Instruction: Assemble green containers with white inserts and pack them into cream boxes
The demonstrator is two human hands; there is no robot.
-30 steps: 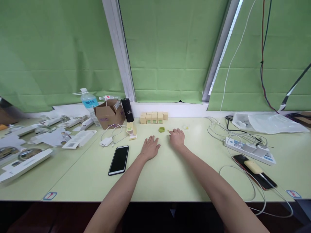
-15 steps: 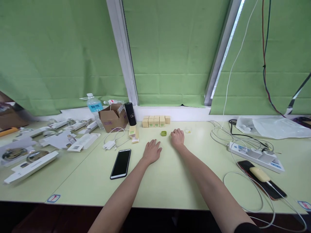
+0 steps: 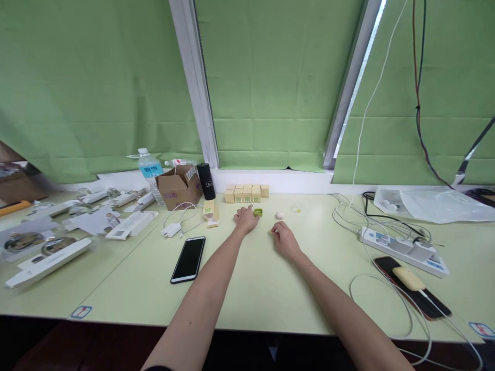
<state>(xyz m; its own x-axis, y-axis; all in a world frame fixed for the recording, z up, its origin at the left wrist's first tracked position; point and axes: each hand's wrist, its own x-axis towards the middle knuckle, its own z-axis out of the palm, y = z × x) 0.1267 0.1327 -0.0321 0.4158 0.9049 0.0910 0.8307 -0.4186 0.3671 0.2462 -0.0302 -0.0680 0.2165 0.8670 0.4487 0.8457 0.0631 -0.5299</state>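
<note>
My left hand [image 3: 245,219] reaches forward on the pale green table [image 3: 251,278], its fingers touching a small green cap [image 3: 258,212]; whether they grip it I cannot tell. My right hand [image 3: 283,238] rests nearer to me, its fingers pinched on a tiny pale thing at its left tip. A small white piece [image 3: 280,214] and a clear round lid [image 3: 296,209] lie just beyond the right hand. A row of several small beige boxes [image 3: 246,193] stands behind the cap by the window sill.
A black phone [image 3: 188,259] lies left of my arms, with a white charger and cable [image 3: 172,228]. Further left stand a cardboard box [image 3: 178,187], a black cylinder [image 3: 207,181], a water bottle [image 3: 149,170] and white packaging. A power strip [image 3: 404,248], cables and another phone [image 3: 412,285] are on the right.
My left hand has slid forward and right to the green cap. My right hand has drawn back towards me, uncovering the small white piece, and now pinches something tiny.
</note>
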